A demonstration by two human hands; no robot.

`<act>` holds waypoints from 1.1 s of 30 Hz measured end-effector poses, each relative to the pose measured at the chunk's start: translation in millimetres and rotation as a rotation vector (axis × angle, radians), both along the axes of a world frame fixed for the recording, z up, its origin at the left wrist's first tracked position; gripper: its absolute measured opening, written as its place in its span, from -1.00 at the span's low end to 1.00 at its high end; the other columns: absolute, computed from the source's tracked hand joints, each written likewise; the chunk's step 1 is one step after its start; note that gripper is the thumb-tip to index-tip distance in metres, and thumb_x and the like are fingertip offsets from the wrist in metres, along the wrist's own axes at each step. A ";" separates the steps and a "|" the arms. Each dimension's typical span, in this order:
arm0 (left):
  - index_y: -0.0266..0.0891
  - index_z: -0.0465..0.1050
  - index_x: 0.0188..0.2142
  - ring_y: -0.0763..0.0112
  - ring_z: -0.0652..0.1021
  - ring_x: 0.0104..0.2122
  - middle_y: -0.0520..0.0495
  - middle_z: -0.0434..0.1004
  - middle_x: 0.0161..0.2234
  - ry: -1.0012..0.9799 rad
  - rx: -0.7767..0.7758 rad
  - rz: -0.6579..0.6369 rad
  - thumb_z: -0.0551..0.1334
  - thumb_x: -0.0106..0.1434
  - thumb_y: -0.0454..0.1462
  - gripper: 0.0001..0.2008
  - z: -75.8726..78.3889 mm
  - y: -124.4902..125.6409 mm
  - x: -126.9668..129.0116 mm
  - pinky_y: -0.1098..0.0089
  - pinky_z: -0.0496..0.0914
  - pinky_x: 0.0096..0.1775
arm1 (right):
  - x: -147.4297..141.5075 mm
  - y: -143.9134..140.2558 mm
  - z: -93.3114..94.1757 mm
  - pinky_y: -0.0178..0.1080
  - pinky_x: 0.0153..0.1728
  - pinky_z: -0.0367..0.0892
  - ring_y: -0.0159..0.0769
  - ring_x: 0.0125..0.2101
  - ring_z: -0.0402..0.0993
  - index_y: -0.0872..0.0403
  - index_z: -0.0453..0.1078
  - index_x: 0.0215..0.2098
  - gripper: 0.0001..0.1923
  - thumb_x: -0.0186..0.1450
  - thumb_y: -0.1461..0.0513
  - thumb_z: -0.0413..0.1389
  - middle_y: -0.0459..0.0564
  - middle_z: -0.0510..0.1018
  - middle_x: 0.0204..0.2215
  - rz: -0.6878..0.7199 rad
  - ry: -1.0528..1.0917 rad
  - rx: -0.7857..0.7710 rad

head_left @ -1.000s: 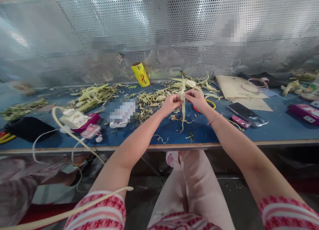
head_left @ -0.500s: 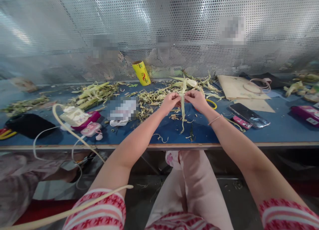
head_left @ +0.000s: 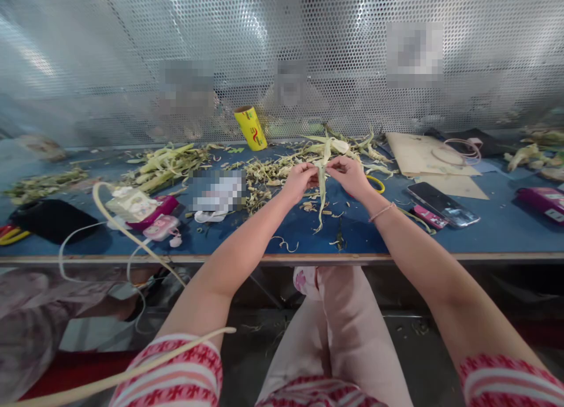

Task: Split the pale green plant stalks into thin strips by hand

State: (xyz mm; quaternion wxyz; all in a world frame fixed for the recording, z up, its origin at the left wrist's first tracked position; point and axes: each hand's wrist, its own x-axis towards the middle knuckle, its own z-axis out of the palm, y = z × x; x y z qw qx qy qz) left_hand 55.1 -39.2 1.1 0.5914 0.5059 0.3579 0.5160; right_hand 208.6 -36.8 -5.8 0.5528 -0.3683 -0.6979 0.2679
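Between my two hands hangs a pale green, dried leaf-like strip (head_left: 323,189), its thin curled tail dangling over the blue table. My left hand (head_left: 300,181) pinches it from the left near the middle. From the right, my right hand (head_left: 348,175) grips it with thumb and fingertips at about the same height. Behind the hands spreads a heap of dried plant pieces (head_left: 268,175) in pale yellow and green. A yellow ring, likely a scissor handle (head_left: 376,184), shows partly beside my right hand.
A yellow tube (head_left: 251,130) stands against the perforated metal wall. Phones (head_left: 440,204), a pink case (head_left: 163,226), a black pouch (head_left: 50,222) and brown paper (head_left: 427,154) lie about. A white cable loops over the table's front edge (head_left: 247,258). Another person's legs (head_left: 48,313) show at lower left.
The lower end of the strip has swung slightly left. Both hands keep their hold in nearly the same place.
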 end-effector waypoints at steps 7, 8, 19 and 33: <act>-0.28 0.27 -0.49 0.58 0.45 -0.63 0.09 0.40 -0.65 -0.070 -0.031 0.054 0.14 0.19 -0.42 -0.87 -0.7 6.4 -3.1 0.52 0.38 -0.47 | 5.3 -5.2 4.9 -0.20 -0.22 0.34 -0.32 -0.31 0.41 0.06 0.41 -0.42 -0.80 0.08 0.11 0.23 -0.06 0.49 -0.40 0.132 0.052 0.040; -0.29 0.27 -0.49 0.59 0.45 -0.64 0.10 0.40 -0.65 -0.086 -0.030 0.061 0.14 0.20 -0.42 -0.87 -0.9 7.5 -4.1 0.52 0.37 -0.47 | 6.2 -6.2 5.8 -0.20 -0.20 0.33 -0.32 -0.31 0.41 0.06 0.42 -0.42 -0.79 0.08 0.10 0.23 -0.06 0.49 -0.39 0.156 0.057 0.044; -0.29 0.34 -0.47 0.59 0.46 -0.60 0.10 0.44 -0.61 0.067 0.128 0.027 0.22 0.16 -0.34 -0.90 -8.1 7.9 -2.7 0.51 0.39 -0.46 | 1.2 5.9 -4.2 -0.24 -0.37 0.32 -0.38 -0.45 0.33 0.06 0.33 -0.39 -0.65 0.01 0.03 0.28 -0.11 0.42 -0.49 0.000 0.039 -0.091; -0.30 0.37 -0.49 0.57 0.48 -0.59 0.09 0.45 -0.62 0.065 0.098 -0.018 0.23 0.11 -0.37 -0.93 -8.5 6.1 0.3 0.48 0.43 -0.44 | -1.3 9.9 -9.3 -0.27 -0.49 0.28 -0.42 -0.56 0.29 0.08 0.41 -0.45 -0.76 0.06 0.08 0.22 -0.14 0.39 -0.60 -0.045 0.017 -0.100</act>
